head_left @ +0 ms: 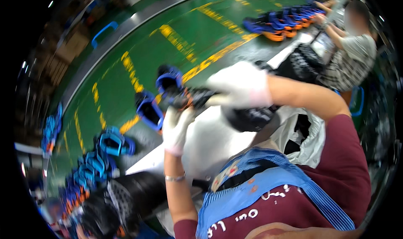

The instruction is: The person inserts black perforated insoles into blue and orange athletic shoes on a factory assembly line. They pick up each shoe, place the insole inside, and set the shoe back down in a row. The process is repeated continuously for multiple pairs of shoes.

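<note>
My left hand (177, 129), in a white glove, has its fingers closed on the underside of a dark piece with an orange strip (181, 99). From the right, my right hand (241, 86), also gloved in white and blurred by motion, grips the same piece at its black end. The piece is smeared, so its exact kind does not show. Just beyond it stand a blue-and-black shoe-like shell (168, 78) and a second such shell (149, 109). A white work surface (205, 134) lies beneath my hands.
A black bundle (252, 118) lies under my right forearm, beside a white bag (312, 138) holding black pieces. Light-blue shells (94, 163) line the left. Blue-and-orange shells (285, 20) stand far right near a seated person (357, 50). Another person's black sleeve (138, 193) is lower left.
</note>
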### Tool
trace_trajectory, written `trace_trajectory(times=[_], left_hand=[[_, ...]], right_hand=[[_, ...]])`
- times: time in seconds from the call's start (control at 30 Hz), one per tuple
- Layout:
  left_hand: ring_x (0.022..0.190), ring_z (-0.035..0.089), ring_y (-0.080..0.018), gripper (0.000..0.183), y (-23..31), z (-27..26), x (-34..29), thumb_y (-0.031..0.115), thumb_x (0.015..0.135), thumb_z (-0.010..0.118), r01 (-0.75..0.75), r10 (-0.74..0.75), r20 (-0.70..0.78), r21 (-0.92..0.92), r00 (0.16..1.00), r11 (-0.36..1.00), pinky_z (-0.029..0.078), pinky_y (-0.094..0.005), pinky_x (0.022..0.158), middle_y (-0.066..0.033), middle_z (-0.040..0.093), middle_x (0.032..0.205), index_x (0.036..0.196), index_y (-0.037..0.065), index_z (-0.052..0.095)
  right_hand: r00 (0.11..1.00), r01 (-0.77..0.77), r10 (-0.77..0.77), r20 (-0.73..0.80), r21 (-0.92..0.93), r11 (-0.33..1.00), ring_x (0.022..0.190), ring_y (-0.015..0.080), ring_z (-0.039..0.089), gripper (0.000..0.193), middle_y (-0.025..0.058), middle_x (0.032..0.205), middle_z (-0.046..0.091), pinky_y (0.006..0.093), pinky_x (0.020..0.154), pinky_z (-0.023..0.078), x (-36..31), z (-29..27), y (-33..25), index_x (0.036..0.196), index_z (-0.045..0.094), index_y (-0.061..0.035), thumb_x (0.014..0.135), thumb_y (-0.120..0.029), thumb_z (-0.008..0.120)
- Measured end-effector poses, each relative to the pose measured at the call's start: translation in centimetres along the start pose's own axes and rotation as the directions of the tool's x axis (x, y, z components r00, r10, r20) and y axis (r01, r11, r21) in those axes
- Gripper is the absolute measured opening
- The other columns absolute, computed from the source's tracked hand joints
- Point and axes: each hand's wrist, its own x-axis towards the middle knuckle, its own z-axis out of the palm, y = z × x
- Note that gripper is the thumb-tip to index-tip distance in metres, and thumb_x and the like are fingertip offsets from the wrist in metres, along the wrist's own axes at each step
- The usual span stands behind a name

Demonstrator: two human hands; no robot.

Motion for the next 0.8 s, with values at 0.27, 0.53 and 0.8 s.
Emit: trace_trajectory(times=[0.27,0.53,0.8], left_hand=[[0.101,0.062,-0.0303,0.051,-3.0,-1.8,1.0,0.019,0.080,0.073,-0.113,0.431,-0.090,0.899,0.898,0.423,0.051,-0.0351,0.088,-0.0153,0.055,0.127,0.126,0.002,0.057],[0.098,0.059,-0.0394,0.026,-4.9,-1.6,5.8,0.010,0.081,0.066,-0.074,0.376,-0.112,0.891,0.920,0.447,0.050,-0.0439,0.083,-0.0180,0.059,0.107,0.106,0.005,0.062],[0.092,0.062,-0.0367,0.022,-6.2,0.6,7.1,0.018,0.086,0.063,-0.167,0.456,-0.097,0.847,0.885,0.505,0.050,-0.0431,0.080,-0.0149,0.062,0.102,0.103,0.006,0.066]], right_hand=[[0.997,-0.068,0.069,0.047,-0.026,0.997,0.066,0.0392,0.062,0.044,0.0227,0.066,0.060,0.0451,0.065,0.050,3.2,1.7,4.0,0.075,0.065,0.0021,0.082,-0.041,0.063],[0.972,-0.004,0.019,0.234,-0.062,0.998,0.063,0.0391,0.060,0.045,0.0252,0.067,0.059,0.0435,0.063,0.049,10.7,3.5,5.1,0.073,0.065,0.0043,0.080,-0.041,0.062],[0.962,-0.037,0.092,0.256,-0.210,0.977,0.072,0.0400,0.065,0.045,0.0245,0.075,0.066,0.0446,0.071,0.054,16.7,7.2,3.8,0.079,0.070,0.0023,0.081,-0.041,0.057]])
